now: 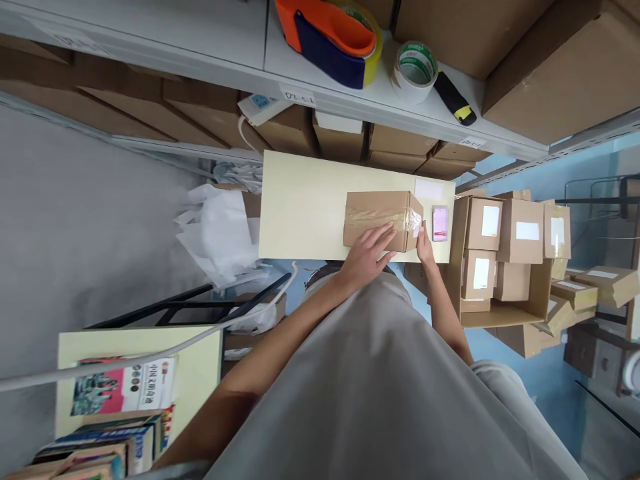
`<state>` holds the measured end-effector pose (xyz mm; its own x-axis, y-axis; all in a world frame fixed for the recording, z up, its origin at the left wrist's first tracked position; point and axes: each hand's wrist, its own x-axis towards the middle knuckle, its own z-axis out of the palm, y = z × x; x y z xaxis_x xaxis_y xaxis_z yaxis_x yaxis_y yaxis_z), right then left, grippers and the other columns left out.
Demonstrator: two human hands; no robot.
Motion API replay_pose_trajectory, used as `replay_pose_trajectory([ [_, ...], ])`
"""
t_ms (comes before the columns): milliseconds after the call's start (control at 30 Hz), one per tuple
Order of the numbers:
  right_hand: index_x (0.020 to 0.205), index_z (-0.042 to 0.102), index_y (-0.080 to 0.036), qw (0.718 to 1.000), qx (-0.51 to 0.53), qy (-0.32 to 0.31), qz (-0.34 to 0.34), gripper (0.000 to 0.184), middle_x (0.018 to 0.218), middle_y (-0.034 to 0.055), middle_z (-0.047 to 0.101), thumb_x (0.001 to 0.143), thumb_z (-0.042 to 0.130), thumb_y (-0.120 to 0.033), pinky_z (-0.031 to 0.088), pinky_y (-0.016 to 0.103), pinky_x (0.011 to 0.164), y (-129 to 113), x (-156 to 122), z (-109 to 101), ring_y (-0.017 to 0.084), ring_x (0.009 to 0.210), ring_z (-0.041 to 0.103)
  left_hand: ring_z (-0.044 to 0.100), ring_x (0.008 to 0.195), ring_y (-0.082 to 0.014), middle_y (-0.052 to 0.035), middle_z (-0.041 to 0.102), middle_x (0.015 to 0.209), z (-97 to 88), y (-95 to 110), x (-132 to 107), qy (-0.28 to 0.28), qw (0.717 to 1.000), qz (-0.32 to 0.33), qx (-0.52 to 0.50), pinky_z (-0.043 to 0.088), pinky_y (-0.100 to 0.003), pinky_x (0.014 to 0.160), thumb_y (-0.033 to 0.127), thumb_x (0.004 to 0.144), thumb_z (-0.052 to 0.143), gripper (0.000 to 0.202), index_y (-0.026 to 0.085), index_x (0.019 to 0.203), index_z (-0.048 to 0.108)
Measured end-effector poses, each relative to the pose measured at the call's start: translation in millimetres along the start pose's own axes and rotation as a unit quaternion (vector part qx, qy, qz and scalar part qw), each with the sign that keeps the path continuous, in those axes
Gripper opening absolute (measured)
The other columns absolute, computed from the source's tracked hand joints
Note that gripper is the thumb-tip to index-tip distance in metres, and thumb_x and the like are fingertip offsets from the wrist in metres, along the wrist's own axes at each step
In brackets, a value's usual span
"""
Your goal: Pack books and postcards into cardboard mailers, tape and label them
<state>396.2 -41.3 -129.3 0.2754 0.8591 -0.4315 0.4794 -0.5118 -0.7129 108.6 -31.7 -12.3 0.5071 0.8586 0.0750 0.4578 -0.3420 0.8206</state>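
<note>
A taped cardboard box (376,212) lies on the pale yellow table (305,207) in front of me. Clear tape runs along its upper face, and a white label (416,223) shows at its right end. My left hand (369,257) rests flat on the near part of the box, fingers stretched out. Against the box's right end, beside the label, is my right hand (425,247) with its fingers extended; part of it is hidden by its angle. A phone (440,223) with a lit pink screen lies just right of that hand.
A shelf (200,60) above the table's far side bears a tape dispenser (330,40), a tape roll (415,70) and a box cutter (454,99). An open carton (517,315) with labelled boxes stands at right. Books (105,447) and a cable (210,330) are at lower left.
</note>
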Motion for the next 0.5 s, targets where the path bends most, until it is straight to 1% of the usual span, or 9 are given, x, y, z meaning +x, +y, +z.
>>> replay_pose_trajectory([
  [67,0.185,0.021,-0.01,1.0,0.016,0.004,0.01,0.119,0.193,0.0134,0.022,0.103,0.017,-0.096,0.012,0.044,0.149,-0.9,-2.1,3.6,0.025,0.181,0.02,0.058,0.154,-0.034,-0.0161,0.059,0.172,-1.4,0.0,-0.1,0.003,1.0,-0.001,0.008,0.048,-0.055,0.132,0.054,0.118,0.046,0.061,0.021,0.168,0.057],
  [167,0.185,0.024,-0.011,0.999,0.021,0.021,0.015,0.117,0.192,0.0137,0.024,0.103,0.022,-0.095,0.015,0.046,0.149,-7.0,-5.6,11.2,0.027,0.18,0.023,0.058,0.154,-0.0346,-0.0174,0.062,0.167,-8.7,-4.4,-5.2,0.028,0.999,-0.03,0.016,0.048,-0.055,0.132,0.059,0.117,0.048,0.066,0.022,0.171,0.053],
  [300,0.181,0.035,-0.013,0.999,0.015,0.045,0.007,0.114,0.19,0.0156,0.032,0.103,0.027,-0.096,0.023,0.047,0.147,-23.4,-11.9,18.5,0.03,0.178,0.031,0.06,0.149,-0.0362,-0.0194,0.064,0.158,-20.1,-14.9,-14.2,0.065,0.995,-0.079,0.022,0.049,-0.054,0.129,0.067,0.113,0.053,0.073,0.021,0.17,0.053],
  [400,0.175,0.044,-0.014,0.998,-0.005,0.061,0.01,0.109,0.183,0.0188,0.046,0.102,0.035,-0.095,0.035,0.05,0.141,-40.7,-18.7,22.9,0.035,0.171,0.043,0.063,0.143,-0.0362,-0.0198,0.065,0.148,-29.1,-24.4,-17.7,0.098,0.987,-0.127,0.028,0.052,-0.052,0.125,0.068,0.112,0.054,0.076,0.018,0.168,0.054],
  [500,0.168,0.048,-0.019,0.997,-0.023,0.076,0.02,0.102,0.162,0.0214,0.068,0.099,0.052,-0.093,0.051,0.053,0.126,-58.4,-22.4,29.8,0.041,0.151,0.065,0.067,0.135,-0.0372,-0.0195,0.064,0.139,-39.8,-36.2,-17.4,0.118,0.974,-0.19,0.047,0.055,-0.051,0.12,0.067,0.111,0.056,0.075,0.016,0.166,0.056],
])
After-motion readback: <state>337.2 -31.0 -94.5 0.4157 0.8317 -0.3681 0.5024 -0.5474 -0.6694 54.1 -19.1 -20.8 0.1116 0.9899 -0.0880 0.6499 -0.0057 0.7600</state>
